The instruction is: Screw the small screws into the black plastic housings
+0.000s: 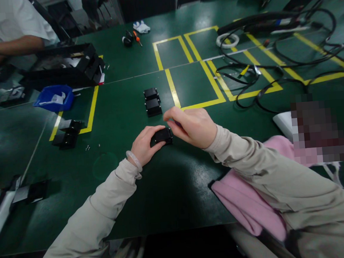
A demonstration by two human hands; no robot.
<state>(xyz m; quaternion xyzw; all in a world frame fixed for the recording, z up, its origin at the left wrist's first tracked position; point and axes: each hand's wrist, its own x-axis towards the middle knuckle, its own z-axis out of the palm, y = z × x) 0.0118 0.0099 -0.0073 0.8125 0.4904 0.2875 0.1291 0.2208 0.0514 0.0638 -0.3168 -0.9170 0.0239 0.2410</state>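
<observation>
My left hand, with a pale bracelet at its wrist, grips a small black box on the green tabletop, thumb and fingers on opposite sides. Just right of that box, my right hand is closed in a pinch at its upper right corner. Whatever lies between those fingertips is hidden or too small to name. Beyond the hands, two similar black boxes stand in contact with each other. More black boxes sit to the left, and a few tiny screws lie closer to my left hand.
A blue bin stands in front of black trays at the left, near a co-worker's arm. Black cables sprawl across yellow-taped outlines at the right. Pink cloth lies under my right forearm. An orange-handled screwdriver lies farther back.
</observation>
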